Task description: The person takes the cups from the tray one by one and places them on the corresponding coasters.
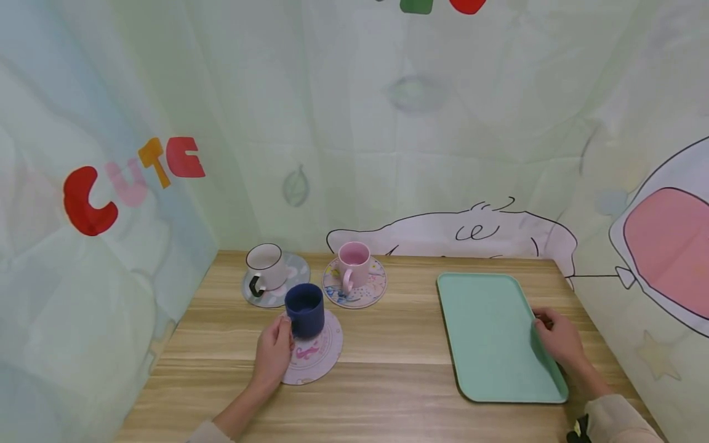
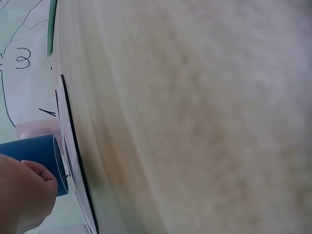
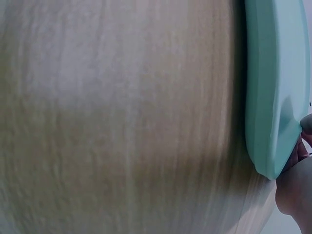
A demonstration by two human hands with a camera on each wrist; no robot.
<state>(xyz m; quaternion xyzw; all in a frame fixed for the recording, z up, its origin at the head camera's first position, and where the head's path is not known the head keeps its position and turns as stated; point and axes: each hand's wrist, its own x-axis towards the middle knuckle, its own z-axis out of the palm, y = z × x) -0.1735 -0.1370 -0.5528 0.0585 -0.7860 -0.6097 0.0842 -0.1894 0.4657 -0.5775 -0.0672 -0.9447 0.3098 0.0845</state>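
Note:
My left hand (image 1: 274, 351) grips a dark blue mug (image 1: 306, 311) at its left side, where the fingers hide any handle. The mug is over the back part of a round lilac coaster (image 1: 312, 363) with a pink print; whether its base touches the coaster, I cannot tell. In the left wrist view, curled fingers (image 2: 41, 180) lie against the blue mug (image 2: 34, 151). At the right, my right hand (image 1: 559, 338) pinches the right rim of a mint green tray (image 1: 493, 338). The right wrist view has the thumb on the tray's rim (image 3: 263, 97) and fingers partly hidden below.
Behind the blue mug, a white mug (image 1: 266, 267) with a black handle sits on a grey-blue coaster (image 1: 299, 271). A pink mug (image 1: 354, 261) stands on a floral coaster (image 1: 368, 295). Printed cloth (image 1: 360, 123) hangs around the wooden table (image 1: 388, 369).

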